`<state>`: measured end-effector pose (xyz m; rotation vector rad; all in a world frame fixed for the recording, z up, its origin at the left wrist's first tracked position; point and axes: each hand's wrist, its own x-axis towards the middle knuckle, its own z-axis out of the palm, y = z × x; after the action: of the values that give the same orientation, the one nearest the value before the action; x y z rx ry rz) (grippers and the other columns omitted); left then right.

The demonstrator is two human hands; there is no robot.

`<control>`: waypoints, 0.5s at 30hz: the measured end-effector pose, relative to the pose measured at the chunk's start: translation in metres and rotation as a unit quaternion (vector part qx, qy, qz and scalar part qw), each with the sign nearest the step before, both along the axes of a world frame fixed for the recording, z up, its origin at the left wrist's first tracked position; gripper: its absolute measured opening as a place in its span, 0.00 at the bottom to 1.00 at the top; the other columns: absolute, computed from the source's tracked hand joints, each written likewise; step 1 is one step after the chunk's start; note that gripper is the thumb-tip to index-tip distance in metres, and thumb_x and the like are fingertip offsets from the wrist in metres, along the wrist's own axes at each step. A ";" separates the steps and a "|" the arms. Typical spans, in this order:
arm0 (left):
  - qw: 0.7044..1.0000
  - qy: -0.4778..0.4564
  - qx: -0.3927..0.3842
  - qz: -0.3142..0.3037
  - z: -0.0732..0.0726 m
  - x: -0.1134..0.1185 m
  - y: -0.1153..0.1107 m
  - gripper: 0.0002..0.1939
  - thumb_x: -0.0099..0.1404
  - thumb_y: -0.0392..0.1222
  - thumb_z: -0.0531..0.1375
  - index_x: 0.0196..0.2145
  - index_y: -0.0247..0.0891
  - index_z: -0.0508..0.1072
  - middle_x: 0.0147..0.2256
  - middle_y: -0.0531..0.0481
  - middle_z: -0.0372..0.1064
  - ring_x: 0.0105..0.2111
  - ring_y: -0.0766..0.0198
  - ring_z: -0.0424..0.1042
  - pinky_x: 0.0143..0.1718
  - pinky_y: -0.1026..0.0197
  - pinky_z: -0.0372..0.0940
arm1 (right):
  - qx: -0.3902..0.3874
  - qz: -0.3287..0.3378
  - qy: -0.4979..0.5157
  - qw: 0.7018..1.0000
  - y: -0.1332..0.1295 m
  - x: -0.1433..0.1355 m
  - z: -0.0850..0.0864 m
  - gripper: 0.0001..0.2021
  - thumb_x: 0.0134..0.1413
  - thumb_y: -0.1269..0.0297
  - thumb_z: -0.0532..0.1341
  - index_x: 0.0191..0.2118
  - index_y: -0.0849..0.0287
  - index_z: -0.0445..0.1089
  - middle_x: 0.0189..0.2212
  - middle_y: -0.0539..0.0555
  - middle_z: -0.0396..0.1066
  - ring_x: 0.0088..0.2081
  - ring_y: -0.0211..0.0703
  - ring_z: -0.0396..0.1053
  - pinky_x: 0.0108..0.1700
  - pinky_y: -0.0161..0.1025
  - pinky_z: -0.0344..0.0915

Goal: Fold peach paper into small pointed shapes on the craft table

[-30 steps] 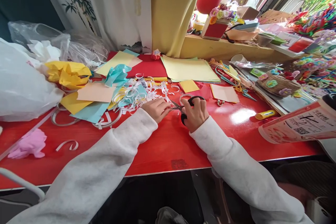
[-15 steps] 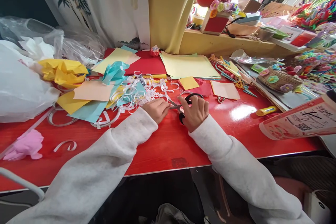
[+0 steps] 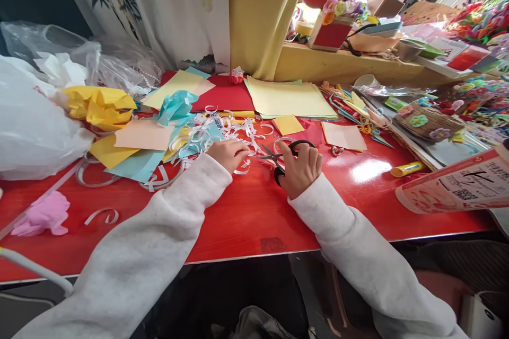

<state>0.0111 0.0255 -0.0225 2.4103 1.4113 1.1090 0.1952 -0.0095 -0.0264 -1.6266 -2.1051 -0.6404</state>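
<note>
My right hand [image 3: 301,168] grips black-handled scissors [image 3: 272,157] by their loops, with the blades parted and pointing left. Just left of the blade tips is my left hand [image 3: 229,155], its fingers pressed together; what they hold, if anything, is hidden. A white paper curl [image 3: 242,171] shows right under those fingertips; I cannot tell whether it is held. Behind my left hand lies a tangled heap of white paper strips [image 3: 194,140]. Beyond the scissors are a small yellow paper square [image 3: 288,125] and a pale pink one [image 3: 344,136].
Coloured sheets [image 3: 143,134] and a crumpled yellow paper [image 3: 99,107] lie left, beside a white plastic bag [image 3: 40,127]. Pale yellow sheets [image 3: 288,98] lie at the back. A large pink cup [image 3: 453,183] and a yellow glue stick [image 3: 407,169] are on the right of the red table [image 3: 246,222].
My left hand has drawn back left, away from the scissors. The scissors' blades have spread wider, and my right hand has shifted slightly right.
</note>
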 end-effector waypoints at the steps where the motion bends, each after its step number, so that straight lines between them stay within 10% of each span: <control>1: 1.000 -0.014 -0.020 0.007 0.002 -0.003 0.002 0.06 0.54 0.38 0.56 0.26 0.40 0.73 0.27 0.52 0.72 0.27 0.67 0.69 0.30 0.65 0.61 | 0.002 -0.006 0.005 1.000 0.001 0.001 0.000 0.23 0.42 0.71 0.53 0.49 0.57 0.60 0.37 0.62 0.55 0.37 0.50 0.53 0.38 0.45 0.50; 6: 0.990 -0.049 -0.105 0.075 0.012 -0.011 0.003 0.05 0.51 0.40 0.58 0.26 0.40 0.74 0.23 0.52 0.71 0.23 0.68 0.66 0.26 0.65 0.59 | 0.012 -0.036 0.019 0.999 0.004 0.004 -0.002 0.24 0.40 0.71 0.55 0.49 0.57 0.59 0.37 0.61 0.54 0.37 0.50 0.52 0.38 0.45 0.50; 15: 0.994 -0.034 -0.093 -0.040 0.014 0.003 -0.007 0.11 0.56 0.44 0.54 0.32 0.38 0.73 0.33 0.50 0.71 0.32 0.68 0.68 0.35 0.66 0.61 | 0.017 -0.018 0.006 1.000 0.000 0.001 -0.002 0.24 0.40 0.71 0.54 0.49 0.56 0.59 0.37 0.59 0.54 0.37 0.48 0.51 0.38 0.43 0.50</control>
<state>0.0143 0.0181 -0.0087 2.2563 1.3204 0.9857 0.1965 -0.0091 -0.0285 -1.6489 -2.0495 -0.6727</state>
